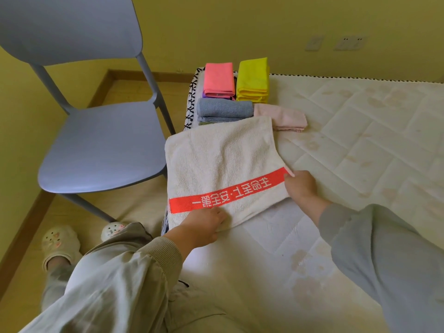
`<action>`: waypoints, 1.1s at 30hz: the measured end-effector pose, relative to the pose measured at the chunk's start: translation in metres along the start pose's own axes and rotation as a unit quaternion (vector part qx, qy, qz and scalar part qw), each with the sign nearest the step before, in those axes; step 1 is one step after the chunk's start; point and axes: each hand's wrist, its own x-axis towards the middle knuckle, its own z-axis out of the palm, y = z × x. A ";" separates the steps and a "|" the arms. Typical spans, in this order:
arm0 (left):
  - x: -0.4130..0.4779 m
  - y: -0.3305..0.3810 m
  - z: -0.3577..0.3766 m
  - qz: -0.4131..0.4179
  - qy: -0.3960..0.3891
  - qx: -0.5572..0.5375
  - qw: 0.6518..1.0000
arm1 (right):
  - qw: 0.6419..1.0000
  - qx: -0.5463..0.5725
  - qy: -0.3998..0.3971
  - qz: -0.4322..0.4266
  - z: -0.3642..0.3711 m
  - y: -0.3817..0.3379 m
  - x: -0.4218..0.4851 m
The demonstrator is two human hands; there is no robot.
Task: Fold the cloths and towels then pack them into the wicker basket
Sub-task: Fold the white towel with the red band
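A cream towel [223, 159] with a red band of white characters lies spread over the mattress corner, its left edge hanging past the bed. My left hand [204, 227] grips its near edge below the band. My right hand [300, 185] pinches the right edge at the end of the band. Beyond it sit folded cloths: a pink stack [218, 79], a yellow stack [252, 80], a grey-blue towel [224, 109] and a pale pink towel [283, 117]. No wicker basket is in view.
A quilted cream mattress [360, 145] fills the right side. A grey-blue plastic chair [101, 145] stands close to the left of the bed on a wood floor. Yellow walls are behind. My slippered feet [60, 239] are at the lower left.
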 end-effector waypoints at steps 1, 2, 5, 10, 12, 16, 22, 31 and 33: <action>0.000 0.000 0.001 0.008 0.000 0.025 1.000 | 0.999 -0.015 0.039 -0.020 0.001 0.003 -0.005; 0.001 0.001 0.002 0.018 0.003 0.054 0.998 | 0.998 -0.035 0.052 -0.025 0.002 0.006 -0.009; 0.000 0.001 0.005 0.031 -0.003 0.115 0.993 | 0.989 -0.134 -0.040 0.037 0.005 0.021 -0.016; -0.004 0.000 0.008 0.008 -0.004 0.083 0.997 | 0.930 -0.240 0.127 -0.246 0.005 0.026 -0.026; -0.006 -0.002 0.010 -0.008 0.008 0.065 0.998 | 0.861 -0.243 0.081 -0.439 0.011 0.025 -0.038; -0.009 -0.007 0.012 -0.006 0.029 0.070 0.997 | 0.715 -0.350 -0.069 -0.601 0.036 0.031 -0.060; -0.020 -0.016 0.010 0.104 0.123 0.138 0.977 | 0.643 -0.368 -0.022 -0.671 0.048 0.022 -0.059; -0.025 -0.037 -0.002 -0.013 0.030 0.126 0.992 | 0.665 -0.392 -0.003 -0.635 0.036 0.022 -0.050; -0.023 -0.039 -0.020 -0.091 0.025 0.058 0.994 | 0.697 -0.361 0.027 -0.619 0.039 0.001 -0.053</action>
